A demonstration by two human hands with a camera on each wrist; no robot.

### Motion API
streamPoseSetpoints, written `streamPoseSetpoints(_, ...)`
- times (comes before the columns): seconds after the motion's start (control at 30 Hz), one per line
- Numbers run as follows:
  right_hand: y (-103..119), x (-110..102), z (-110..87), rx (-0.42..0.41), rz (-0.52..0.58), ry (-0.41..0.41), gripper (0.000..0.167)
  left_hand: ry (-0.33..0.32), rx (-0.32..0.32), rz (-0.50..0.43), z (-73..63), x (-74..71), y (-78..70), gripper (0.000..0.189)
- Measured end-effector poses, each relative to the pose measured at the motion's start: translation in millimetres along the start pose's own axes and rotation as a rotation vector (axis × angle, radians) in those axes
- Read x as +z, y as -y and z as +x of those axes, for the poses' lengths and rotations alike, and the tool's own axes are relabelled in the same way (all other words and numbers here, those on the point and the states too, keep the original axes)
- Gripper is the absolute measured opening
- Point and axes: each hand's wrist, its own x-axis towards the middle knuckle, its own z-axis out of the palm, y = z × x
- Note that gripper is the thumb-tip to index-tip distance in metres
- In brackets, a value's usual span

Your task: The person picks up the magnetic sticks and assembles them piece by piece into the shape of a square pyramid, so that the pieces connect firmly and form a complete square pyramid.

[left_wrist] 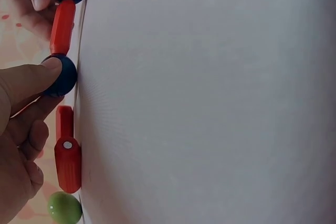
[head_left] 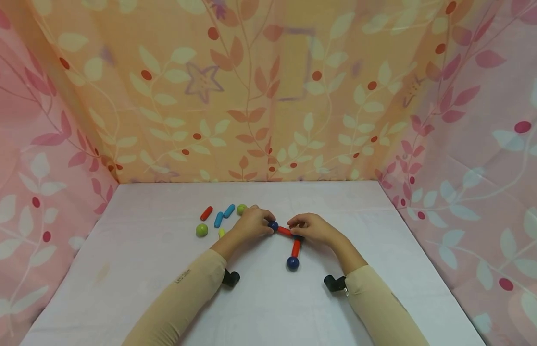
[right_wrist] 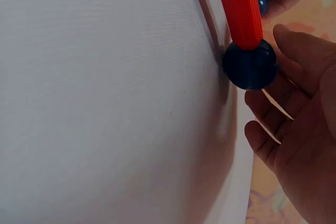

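Note:
My left hand (head_left: 253, 224) pinches a dark blue ball (left_wrist: 65, 80) between thumb and fingers. From that ball a red rod (head_left: 285, 231) runs to a second blue ball (right_wrist: 250, 65) at a corner. Another red rod (head_left: 296, 248) leads from this corner towards me and ends in a third blue ball (head_left: 293, 263). My right hand (head_left: 310, 228) is at the corner ball, its fingers loosely bent beside and behind it. In the right wrist view its thumb stands apart from the ball.
Left of my left hand lie green balls (head_left: 201, 230), a red rod (head_left: 206, 213), blue rods (head_left: 229, 211) and a yellow piece (head_left: 222, 233). The left wrist view shows red rods (left_wrist: 68, 169) near a green ball (left_wrist: 64, 208). Patterned cloth (head_left: 259, 96) walls the white table.

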Motion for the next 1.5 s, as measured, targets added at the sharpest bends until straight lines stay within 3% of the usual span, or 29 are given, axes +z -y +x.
streamPoseSetpoints(0.13, 0.7, 1.9, 5.8, -0.012, 0.003, 0.051, 0.028, 0.01, 0.044, 0.006, 2.2, 2.2, -0.2, 0.032)
streamPoseSetpoints(0.4, 1.6, 1.8, 6.0, 0.047, 0.009, 0.124, 0.022, 0.047, 0.092, 0.02, 5.4, 4.3, -4.3, 0.033)
streamPoseSetpoints(0.53, -2.7, 3.2, 4.9, 0.056, 0.026, 0.125, 0.023, 0.054, 0.104, 0.036, 7.5, 5.4, -6.1, 0.034)
streamPoseSetpoints(0.7, -5.5, 9.6, -0.6, 0.06, 0.04, 0.065, 0.022, 0.047, 0.114, 0.027, 8.7, 3.8, -4.8, 0.037)
streamPoseSetpoints(0.87, -5.4, 15.7, -6.9, 0.105, 0.057, -0.027, 0.019, 0.023, 0.079, -0.012, 10.4, -4.3, 0.8, 0.033)
streamPoseSetpoints(1.07, -3.9, 20.6, -13.1, 0.174, 0.084, -0.111, 0.018, -0.02, 0.052, 0.028, 13.0, -18.8, 4.2, 0.033)
streamPoseSetpoints(1.33, 1.8, 24.5, -18.7, 0.258, 0.144, -0.199, 0.017, -0.031, 0.048, 0.084, 19.5, -32.9, 6.9, 0.033)
streamPoseSetpoints(1.5, 6.0, 28.9, -21.8, 0.264, 0.165, -0.241, 0.017, -0.035, -0.043, 0.103, 26.1, -31.0, 17.5, 0.029)
